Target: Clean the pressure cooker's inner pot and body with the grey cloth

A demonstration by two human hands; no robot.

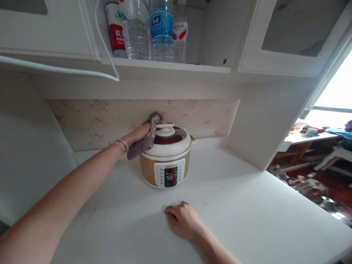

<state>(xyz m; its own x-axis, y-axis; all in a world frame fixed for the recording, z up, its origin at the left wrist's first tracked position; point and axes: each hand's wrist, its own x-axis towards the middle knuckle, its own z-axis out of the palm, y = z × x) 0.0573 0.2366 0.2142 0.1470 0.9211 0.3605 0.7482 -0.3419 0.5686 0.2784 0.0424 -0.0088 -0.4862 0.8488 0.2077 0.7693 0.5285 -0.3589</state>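
Observation:
A gold and white electric pressure cooker [147,167] with a brown-topped lid stands on the white counter [233,205], its control panel facing me. My left hand [141,132] reaches to the left side of the lid and presses a grey-brown patterned cloth [147,143] against it; the fingers are mostly covered by the cloth. On the counter in front of the cooker rests my right hand [183,218], its fingers curled in and nothing visible in them.
Above, an open cabinet shelf [209,68] holds several plastic bottles [162,33]. A white cable [68,71] hangs at upper left. A side panel [258,117] bounds the counter on the right; beyond it are a cluttered table [310,136] and metal pots [327,203] on the floor.

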